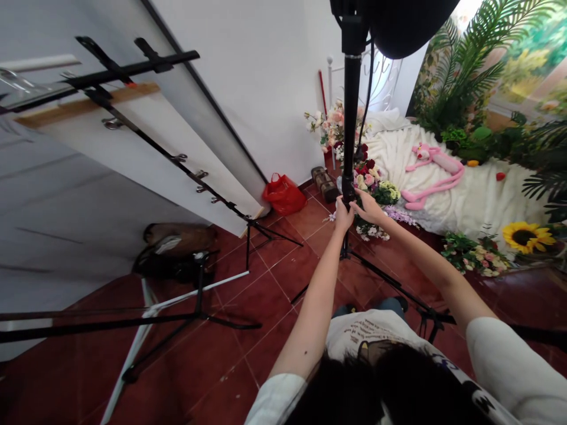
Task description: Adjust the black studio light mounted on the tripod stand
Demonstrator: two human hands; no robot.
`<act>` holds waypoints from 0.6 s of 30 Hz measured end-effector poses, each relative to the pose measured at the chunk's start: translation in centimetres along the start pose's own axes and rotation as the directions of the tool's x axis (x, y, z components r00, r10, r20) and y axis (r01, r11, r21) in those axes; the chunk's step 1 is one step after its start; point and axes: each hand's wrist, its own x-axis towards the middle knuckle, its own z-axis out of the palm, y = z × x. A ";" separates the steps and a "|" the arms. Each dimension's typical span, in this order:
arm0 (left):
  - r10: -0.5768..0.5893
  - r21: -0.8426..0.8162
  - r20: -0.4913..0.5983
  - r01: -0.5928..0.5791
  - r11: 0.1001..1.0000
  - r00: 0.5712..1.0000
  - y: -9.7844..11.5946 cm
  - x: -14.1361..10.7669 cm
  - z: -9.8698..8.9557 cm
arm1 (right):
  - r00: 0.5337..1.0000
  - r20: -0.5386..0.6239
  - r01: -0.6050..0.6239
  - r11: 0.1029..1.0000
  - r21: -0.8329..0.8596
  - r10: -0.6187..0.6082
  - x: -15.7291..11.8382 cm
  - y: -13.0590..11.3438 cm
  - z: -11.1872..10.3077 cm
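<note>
The left hand (344,216) has its fingers wrapped round the black stand (351,112) at its collar (348,188), near the middle of the frame. The right hand (368,208) meets it from the other side, fingers closed in on the same joint; exactly what they press or pinch is hidden.

The stand rises from there to the top edge, where a bulky dark head (405,22) is partly cut off and a cable (366,97) hangs beside the pole. Below the hands, its legs (376,270) spread over the tiled floor (283,277). It looks stiff, smooth and probably top-heavy, likely to tip or slide down if the joint is loose. The collar should give a surer hold than the slick tube: one hand bearing the upper section, the other on the joint. The head is probably the fragile part, and the cable could snag.

Just beyond the stand are mixed flowers (367,177); further right, a soft pink plush toy (443,163) lies on rumpled white cloth (481,195), with a sunflower (527,237) at the right edge. Left of the hands sits a red bag (284,195), and a pale board (186,159) leans through the upper left.
</note>
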 end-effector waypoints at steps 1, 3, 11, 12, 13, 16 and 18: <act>0.000 -0.001 -0.003 0.000 1.000 1.000 0.0 0.0 0.0 | 1.000 0.009 -0.022 1.000 0.014 0.022 0.2 0.1 0.1; -0.004 0.003 -0.008 0.004 1.000 1.000 0.1 -0.1 -0.1 | 0.998 0.016 -0.058 0.998 0.030 0.057 0.7 0.4 0.6; -0.018 0.032 -0.013 0.018 0.999 1.000 0.2 0.1 0.0 | 0.985 -0.098 -0.128 0.981 0.144 0.143 2.2 2.4 0.8; -0.018 0.035 -0.017 0.018 0.999 1.000 0.2 0.1 0.0 | 0.977 -0.123 -0.150 0.974 0.172 0.172 2.3 2.6 0.7; -0.018 0.037 -0.021 0.018 0.999 1.000 0.2 0.1 0.0 | 0.969 -0.140 -0.175 0.966 0.192 0.203 2.4 2.7 0.7; -0.023 0.047 -0.026 0.024 0.999 0.999 0.2 0.0 0.0 | 0.950 -0.131 -0.252 0.942 0.221 0.285 2.7 3.0 1.0; -0.037 0.050 -0.021 0.038 0.998 0.999 0.2 0.0 0.0 | 0.936 -0.130 -0.289 0.924 0.249 0.327 2.8 2.9 1.3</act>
